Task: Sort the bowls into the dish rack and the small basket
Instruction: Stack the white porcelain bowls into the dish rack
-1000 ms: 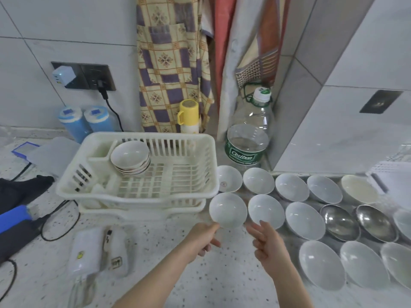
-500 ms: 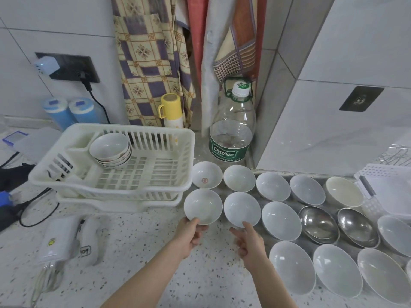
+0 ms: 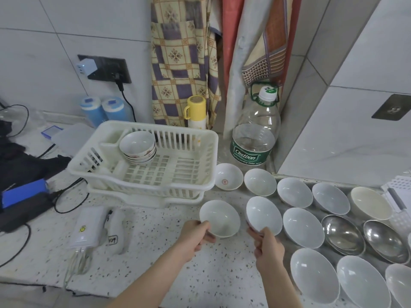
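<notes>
L hand (image 3: 196, 235) grips the near rim of a small white ceramic bowl (image 3: 219, 218), thumb over the lip, fingers curled under. R hand (image 3: 268, 243) pinches the near rim of a second white ceramic bowl w/ a reddish outside (image 3: 263, 215), which is tipped up on its far side, so prob. already leaving the speckled stone counter (image 3: 155, 252). The L bowl sits more level; can't tell if it's off the surface yet.

Dest. for these looks like the white slatted plastic dish rack (image 3: 144, 161), up and to the left of the L hand, w/ a stack of patterned white bowls (image 3: 138, 147) already at its back-left. The small basket is prob. the white perforated plastic thing (image 3: 398, 192) at the far right edge, well beyond the R hand; only partly in view.

Judgement on doing it well: one-rim pinches are weak on glazed ware, so get fingers further under each base before lifting clear. Lift straight up first; another plain white bowl (image 3: 303, 227) lies just right of the R hand's bowl and would clink if swung sideways. L bowl goes in first, it's nearer the rack; clear the rack's front wall, then nest on the stack or set down on the open slats beside it. The R hand then crosses left over the gap the L bowl leaves. Keep both level in transit.

Rest of the rows, incl. two steel bowls (image 3: 343, 234) right of the R hand, still unsorted.
</notes>
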Action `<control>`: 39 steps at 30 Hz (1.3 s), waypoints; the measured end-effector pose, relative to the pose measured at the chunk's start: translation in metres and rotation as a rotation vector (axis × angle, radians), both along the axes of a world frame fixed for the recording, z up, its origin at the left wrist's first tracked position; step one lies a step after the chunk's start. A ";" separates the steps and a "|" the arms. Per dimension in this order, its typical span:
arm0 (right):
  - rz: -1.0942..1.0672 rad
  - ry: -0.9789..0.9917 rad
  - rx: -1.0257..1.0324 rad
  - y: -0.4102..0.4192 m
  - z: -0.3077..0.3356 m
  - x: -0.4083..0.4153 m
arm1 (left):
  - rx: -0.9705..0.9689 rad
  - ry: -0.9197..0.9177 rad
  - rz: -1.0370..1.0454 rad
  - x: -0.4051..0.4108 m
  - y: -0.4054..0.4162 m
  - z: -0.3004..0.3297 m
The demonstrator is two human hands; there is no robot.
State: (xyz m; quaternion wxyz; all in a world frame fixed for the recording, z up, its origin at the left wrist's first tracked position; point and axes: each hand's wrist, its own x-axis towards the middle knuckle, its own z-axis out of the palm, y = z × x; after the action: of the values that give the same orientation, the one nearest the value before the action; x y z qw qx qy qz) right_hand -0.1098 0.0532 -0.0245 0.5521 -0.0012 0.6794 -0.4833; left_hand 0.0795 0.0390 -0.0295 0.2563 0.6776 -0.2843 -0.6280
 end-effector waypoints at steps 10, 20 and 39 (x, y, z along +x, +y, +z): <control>-0.016 0.138 -0.298 -0.013 0.076 0.042 | -0.137 0.005 -0.306 0.055 -0.005 0.062; 0.199 0.240 -0.487 -0.072 0.123 0.119 | -0.259 0.047 -0.091 0.161 -0.041 0.104; 0.507 0.282 -0.065 -0.194 0.039 0.229 | -0.480 0.107 0.286 0.262 -0.140 0.070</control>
State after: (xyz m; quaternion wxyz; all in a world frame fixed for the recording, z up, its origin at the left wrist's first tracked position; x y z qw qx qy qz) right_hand 0.1197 -0.1406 0.0144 0.5549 -0.2557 0.7118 -0.3465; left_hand 0.3410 -0.1007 0.0409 0.5100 0.5967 -0.3125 -0.5350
